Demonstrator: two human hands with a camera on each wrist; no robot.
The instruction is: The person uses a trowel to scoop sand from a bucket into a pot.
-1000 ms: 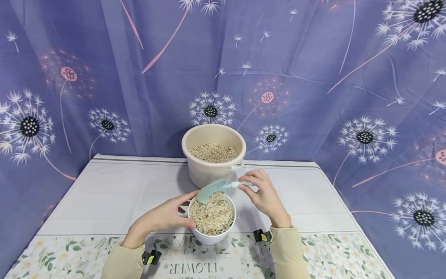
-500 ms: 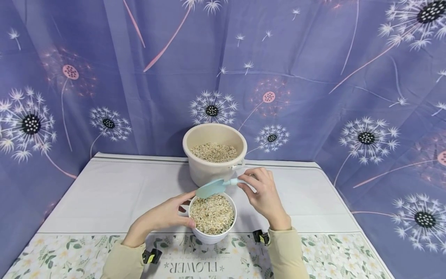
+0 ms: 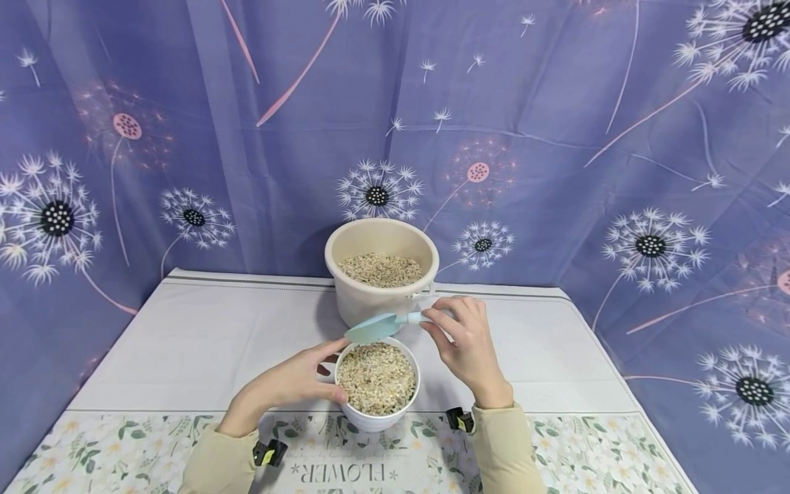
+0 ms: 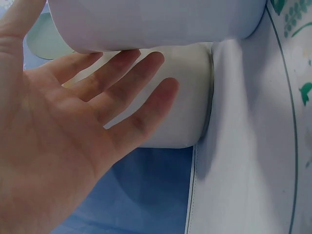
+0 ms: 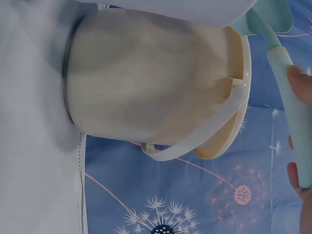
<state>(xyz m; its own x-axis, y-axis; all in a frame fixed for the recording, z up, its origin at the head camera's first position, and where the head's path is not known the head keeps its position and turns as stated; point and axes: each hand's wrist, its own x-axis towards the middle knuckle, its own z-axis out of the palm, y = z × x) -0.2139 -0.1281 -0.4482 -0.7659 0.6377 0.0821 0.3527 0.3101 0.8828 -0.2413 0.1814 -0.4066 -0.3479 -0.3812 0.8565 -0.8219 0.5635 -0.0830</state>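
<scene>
The pale-blue trowel [image 3: 373, 328] has risen clear of the gravel [image 3: 378, 379] to the far rim of the white bowl [image 3: 374, 421], and the mound by its blade has flattened — so that scoopful looks tipped out. The right grip [image 3: 461, 342] pinches the trowel's handle; the left grip [image 3: 296, 377], thumb and forefinger spread wide, holds the bowl's side. Gravel nearly fills the bowl — the beige bucket [image 3: 353, 302] behind, on the table [image 3: 204, 343], holds more, well below its rim.

Purple dandelion-print curtain [image 3: 278, 171], white tablecloth [image 3: 216, 329], floral border [image 3: 592, 453]
</scene>
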